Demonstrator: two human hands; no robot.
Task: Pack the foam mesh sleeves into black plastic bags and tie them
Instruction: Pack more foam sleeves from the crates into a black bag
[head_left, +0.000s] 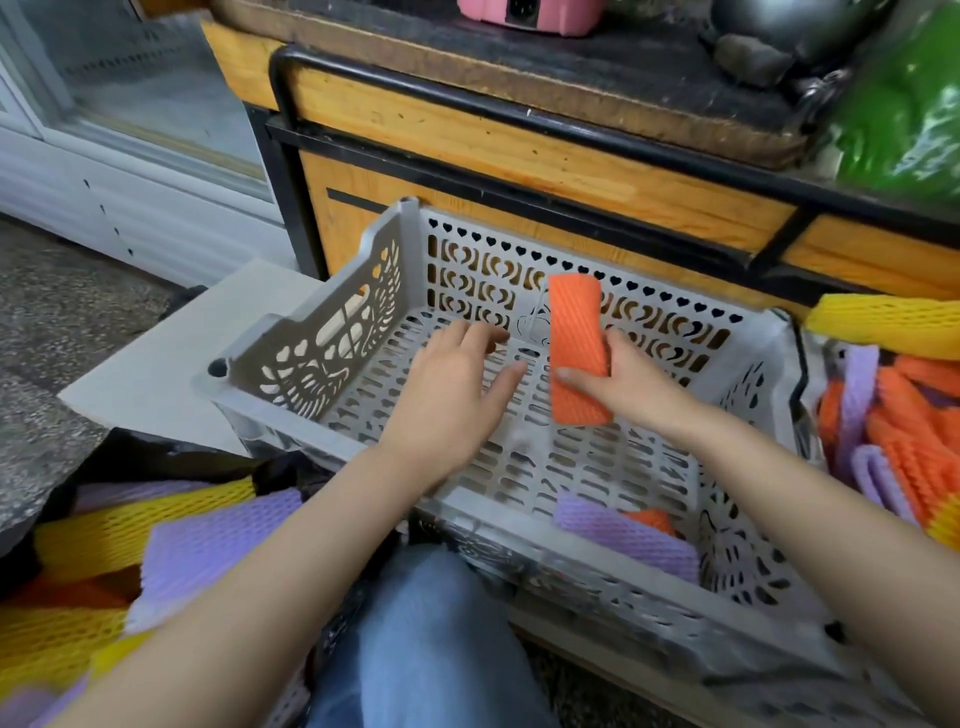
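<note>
At the near left, a black plastic bag (130, 452) lies open on the floor with a heap of foam mesh sleeves (208, 545) on it. The heap is yellow, purple and orange, and blur at the edge makes the count unsure; perhaps six.

One grey perforated crate (311, 332) sits in the middle, in front of a wooden counter (519, 156). The left hand (447, 384) hovers over the crate floor with its fingers straight and spread, holding nothing.

Just right of it, the right hand (634, 384) grips one orange sleeve (576, 332) upright above the crate. The thumb lies across the sleeve's front and the fingers are curled behind it.

Two more sleeves lie in the crate's near right corner: one purple sleeve (623, 535), and one smaller orange piece (652, 519) partly tucked under it.

Outside the crate at the right is a second pile (904, 441) of orange and purple sleeves. One yellow sleeve (883, 322) lies across its far side.
</note>
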